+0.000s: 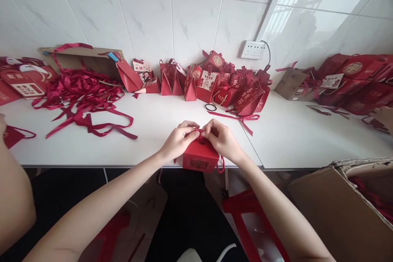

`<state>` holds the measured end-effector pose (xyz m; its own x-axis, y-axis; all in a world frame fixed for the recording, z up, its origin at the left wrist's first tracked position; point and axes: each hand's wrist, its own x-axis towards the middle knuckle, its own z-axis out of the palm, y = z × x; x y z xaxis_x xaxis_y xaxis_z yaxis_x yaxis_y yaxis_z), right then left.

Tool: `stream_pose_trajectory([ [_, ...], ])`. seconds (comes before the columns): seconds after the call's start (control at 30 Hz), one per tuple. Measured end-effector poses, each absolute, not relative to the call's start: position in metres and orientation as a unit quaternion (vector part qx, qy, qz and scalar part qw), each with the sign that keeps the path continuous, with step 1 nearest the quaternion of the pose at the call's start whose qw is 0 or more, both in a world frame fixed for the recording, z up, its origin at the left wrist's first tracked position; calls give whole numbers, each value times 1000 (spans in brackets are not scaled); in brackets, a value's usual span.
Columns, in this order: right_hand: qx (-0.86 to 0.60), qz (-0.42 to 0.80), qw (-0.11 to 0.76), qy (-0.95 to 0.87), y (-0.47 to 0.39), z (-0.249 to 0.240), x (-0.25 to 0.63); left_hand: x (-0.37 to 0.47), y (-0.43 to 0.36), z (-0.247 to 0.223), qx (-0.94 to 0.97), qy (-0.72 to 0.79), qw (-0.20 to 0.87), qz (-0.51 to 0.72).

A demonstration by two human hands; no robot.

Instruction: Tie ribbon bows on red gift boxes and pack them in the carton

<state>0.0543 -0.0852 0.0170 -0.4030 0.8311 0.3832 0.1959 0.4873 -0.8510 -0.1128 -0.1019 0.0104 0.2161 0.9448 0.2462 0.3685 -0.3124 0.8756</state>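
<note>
A small red gift box (201,159) with a dark printed front sits at the table's front edge, a twisted red cord hanging from its right side. Both my hands meet over its top. My left hand (183,137) is closed, thumb and fingers pinching a red ribbon (200,134) on the box. From the other side, my right hand (219,137) pinches the same ribbon, its fingers bent. The fingertips hide most of the ribbon, so I cannot tell how it is tied.
Loose red ribbons (82,94) spill from a cardboard box (92,59) at back left. Several finished-looking red boxes (208,84) line the wall. A black ring (210,107) lies before them. An open carton (325,192) stands at right. Other people's arm (14,200) and hand (383,116) show at the sides.
</note>
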Motion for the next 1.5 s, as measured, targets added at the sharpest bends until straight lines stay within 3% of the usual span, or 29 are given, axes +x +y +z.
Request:
stream_pose_trajectory([
  [0.23,-346,366,416,-757,-86,19,53,-107,-103,0,602,447,462,475],
  [0.4,-356,295,401,-791,-86,18,52,-106,-102,3,561,415,534,478],
  [0.53,-354,182,445,-802,-92,17,60,-107,-101,4,554,422,531,482],
  [0.73,-349,94,421,-832,-102,16,68,-107,-104,5,577,428,519,462],
  [0.83,-338,75,430,-833,-102,14,65,-110,-106,9,633,444,462,435],
  [1.03,-311,-20,405,-860,-103,19,67,-120,-108,25,710,529,242,398],
  [1.3,-327,-181,320,-871,-109,27,86,-121,-125,26,748,535,102,380],
  [1.5,-364,-122,338,-859,-119,24,83,-114,-144,25,772,535,30,342],
])
